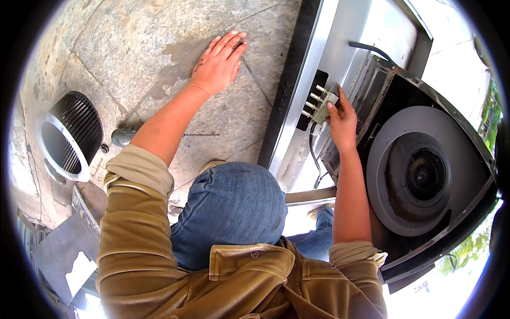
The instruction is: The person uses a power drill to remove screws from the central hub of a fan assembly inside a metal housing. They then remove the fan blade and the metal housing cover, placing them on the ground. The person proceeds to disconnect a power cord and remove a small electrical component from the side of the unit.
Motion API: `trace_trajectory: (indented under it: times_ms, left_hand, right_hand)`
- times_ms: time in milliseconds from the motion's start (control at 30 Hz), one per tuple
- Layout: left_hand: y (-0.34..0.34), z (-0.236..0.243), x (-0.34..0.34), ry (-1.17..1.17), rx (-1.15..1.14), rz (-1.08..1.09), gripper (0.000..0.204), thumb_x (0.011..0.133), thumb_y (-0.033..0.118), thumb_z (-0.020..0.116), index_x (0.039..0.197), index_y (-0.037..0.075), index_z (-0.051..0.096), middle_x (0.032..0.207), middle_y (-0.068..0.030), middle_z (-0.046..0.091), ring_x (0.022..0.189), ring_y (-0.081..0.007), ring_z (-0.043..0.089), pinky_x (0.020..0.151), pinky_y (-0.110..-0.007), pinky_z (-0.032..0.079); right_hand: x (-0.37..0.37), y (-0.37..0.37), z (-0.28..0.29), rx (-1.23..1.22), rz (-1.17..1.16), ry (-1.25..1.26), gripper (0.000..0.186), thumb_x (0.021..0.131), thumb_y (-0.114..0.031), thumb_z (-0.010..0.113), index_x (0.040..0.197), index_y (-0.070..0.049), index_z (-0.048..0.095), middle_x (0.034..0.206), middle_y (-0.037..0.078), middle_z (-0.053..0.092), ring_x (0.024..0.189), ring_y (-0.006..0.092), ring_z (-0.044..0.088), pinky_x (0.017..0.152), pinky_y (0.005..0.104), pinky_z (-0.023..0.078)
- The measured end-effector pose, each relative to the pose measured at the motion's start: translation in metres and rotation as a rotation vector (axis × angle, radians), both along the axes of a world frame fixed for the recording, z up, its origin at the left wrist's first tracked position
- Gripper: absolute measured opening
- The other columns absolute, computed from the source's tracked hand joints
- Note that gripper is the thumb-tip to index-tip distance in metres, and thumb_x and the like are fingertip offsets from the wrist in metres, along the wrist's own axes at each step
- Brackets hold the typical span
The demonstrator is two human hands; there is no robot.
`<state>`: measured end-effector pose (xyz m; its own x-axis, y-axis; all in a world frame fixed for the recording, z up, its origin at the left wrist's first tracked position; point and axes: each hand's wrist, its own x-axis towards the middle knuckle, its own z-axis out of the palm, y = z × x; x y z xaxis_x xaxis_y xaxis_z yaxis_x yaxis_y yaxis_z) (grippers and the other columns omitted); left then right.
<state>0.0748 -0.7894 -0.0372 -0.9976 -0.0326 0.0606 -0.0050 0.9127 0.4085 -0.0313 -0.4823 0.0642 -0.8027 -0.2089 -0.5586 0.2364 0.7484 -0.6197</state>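
Observation:
My left hand lies palm down on the stone-tiled floor, its fingers stretched out and nothing in it. Dark smudges mark its skin. My right hand grips a grey push-button switch block between thumb and fingers. Several silvery buttons stick out of the block toward the left. It sits at a black panel on the inner side of a metal appliance frame, which looks like a range hood. A black cable hangs down below the block. My fingers hide part of the block's right side.
Right of my arm stands a dark blower housing with a round grey ring inside. A screwdriver lies on the floor near my left forearm. Farther left are a slatted blower wheel and sheet-metal pieces.

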Motion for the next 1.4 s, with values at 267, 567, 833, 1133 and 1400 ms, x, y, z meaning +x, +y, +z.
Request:
trace_trajectory:
  times_ms: [267,567,833,1133,1400]
  left_hand:
    - [0.000,0.000,0.001,-0.003,-0.007,0.000,0.042,0.085,0.013,0.054,0.126,0.009,0.051,0.142,-0.0031,0.039,0.134,-0.0218,0.034,0.110,-0.041,0.029]
    - [-0.001,0.000,0.002,0.008,-0.005,0.003,0.042,0.085,0.014,0.055,0.127,0.010,0.051,0.143,-0.0021,0.039,0.134,-0.0201,0.033,0.111,-0.040,0.029]
    - [-0.001,-0.004,0.004,0.002,0.012,0.005,0.042,0.085,0.014,0.055,0.126,0.010,0.051,0.144,-0.0011,0.037,0.135,-0.0187,0.031,0.112,-0.039,0.028]
    - [0.001,-0.003,0.003,0.002,0.011,0.012,0.041,0.086,0.015,0.054,0.126,0.009,0.051,0.143,-0.0024,0.038,0.135,-0.0199,0.032,0.111,-0.040,0.028]
    - [0.000,0.002,0.001,-0.027,-0.002,0.000,0.042,0.087,0.012,0.050,0.129,0.008,0.048,0.145,-0.0039,0.037,0.136,-0.0217,0.030,0.112,-0.042,0.027]
  right_hand:
    - [0.014,-0.024,-0.014,-0.108,-0.160,0.052,0.037,0.088,-0.001,0.059,0.122,0.010,0.049,0.101,0.017,0.065,0.089,0.0165,0.063,0.079,0.0257,0.049]
    - [0.024,-0.041,-0.018,-0.109,-0.166,0.166,0.034,0.089,-0.002,0.059,0.120,0.009,0.055,0.110,0.018,0.065,0.098,0.0169,0.063,0.085,0.0269,0.049]
    - [0.028,-0.042,-0.018,0.012,-0.115,0.169,0.033,0.088,-0.003,0.061,0.119,0.009,0.057,0.108,0.018,0.066,0.096,0.0168,0.063,0.084,0.0267,0.049]
    - [0.011,-0.014,-0.007,-0.191,-0.318,0.264,0.033,0.090,0.003,0.055,0.122,0.011,0.053,0.113,0.015,0.063,0.098,0.0161,0.061,0.088,0.0258,0.048]
    - [-0.001,0.018,0.022,-0.734,-0.627,-0.367,0.029,0.091,-0.013,0.058,0.118,-0.003,0.059,0.105,0.014,0.066,0.081,0.0233,0.065,0.070,0.0335,0.055]
